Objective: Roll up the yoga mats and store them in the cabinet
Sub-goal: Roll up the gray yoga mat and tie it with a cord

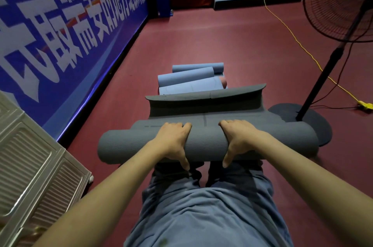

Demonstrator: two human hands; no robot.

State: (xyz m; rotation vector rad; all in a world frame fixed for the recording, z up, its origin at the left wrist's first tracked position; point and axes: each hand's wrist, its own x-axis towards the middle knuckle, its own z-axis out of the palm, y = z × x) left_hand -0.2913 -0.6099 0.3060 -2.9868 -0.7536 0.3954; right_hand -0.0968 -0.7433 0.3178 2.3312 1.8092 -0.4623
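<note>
Grey mat (207, 141): partly rolled; the roll lies crosswise under both hands, directly beneath the fingers. The unrolled remainder extends ahead of the fingertips, and its far edge curls upward.
Handling, judged: foam, soft and light. The ribbed outer face should give good friction. The roll is likely to spring loose if pressure is released. It looks compressible, so a firm squeeze should do no harm.
Where to take hold, judged: on top of the roll, one hand on each side of the centre line, with even pressure so the ends stay aligned. The left end of the roll already projects further than the right.
Left hand (174, 141): laid over the roll, fingers (177, 125) close together and curved over the far side, thumb on the near side pointing down. It wraps the curve of the roll.
Right hand (239, 140): mirrors the left, just beside it across the printed centre mark. Fingers together, curled over the top; thumb down the near face.
Blue mats (191, 79): already rolled, lying on the floor beyond the fingertips, past the grey mat's curled edge.
Cabinet (36, 166): white, ribbed panels, well to the left of the left hand's fingers. Whether a door is open cannot be told.
Fan stand (323, 79): to the right of the right hand's fingers; its base touches or sits just beside the mat's right end.
</note>
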